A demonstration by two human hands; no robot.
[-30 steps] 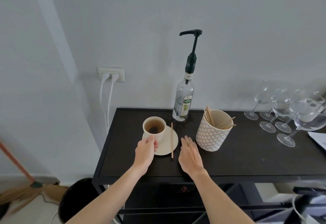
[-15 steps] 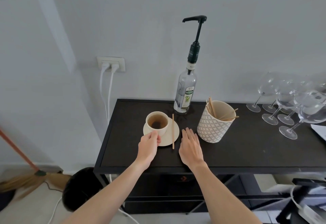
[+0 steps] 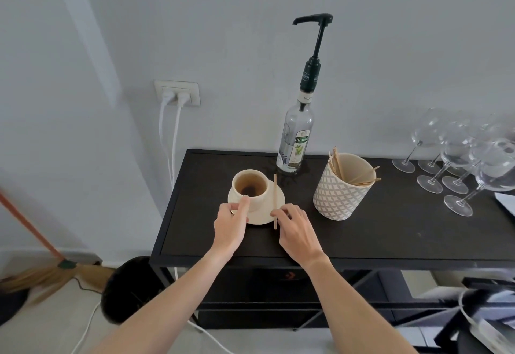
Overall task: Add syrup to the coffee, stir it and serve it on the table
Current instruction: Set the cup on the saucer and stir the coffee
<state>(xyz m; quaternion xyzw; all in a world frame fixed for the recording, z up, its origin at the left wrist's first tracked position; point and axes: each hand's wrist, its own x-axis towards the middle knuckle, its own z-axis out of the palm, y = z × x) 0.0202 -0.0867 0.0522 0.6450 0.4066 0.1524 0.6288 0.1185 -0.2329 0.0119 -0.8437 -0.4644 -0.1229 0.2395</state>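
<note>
A cream cup of coffee point(image 3: 250, 186) stands on a cream saucer point(image 3: 260, 215) on the black table point(image 3: 390, 231). A wooden stir stick point(image 3: 275, 194) lies across the saucer's right side. My left hand point(image 3: 230, 226) grips the saucer's near left rim, thumb against the cup. My right hand point(image 3: 296, 229) touches the saucer's near right rim beside the stick's lower end, fingers curled. The clear syrup bottle point(image 3: 295, 141) with a black pump stands upright behind the cup.
A patterned cup of wooden sticks point(image 3: 338, 196) stands right of the saucer. Several wine glasses point(image 3: 457, 164) crowd the table's far right. Cables hang from a wall socket point(image 3: 178, 93) on the left. A broom point(image 3: 41, 267) and a dark bin point(image 3: 125, 289) are on the floor.
My right hand has slid from flat on the table to the saucer's right rim. My left hand stays on the saucer. The camera has shifted.
</note>
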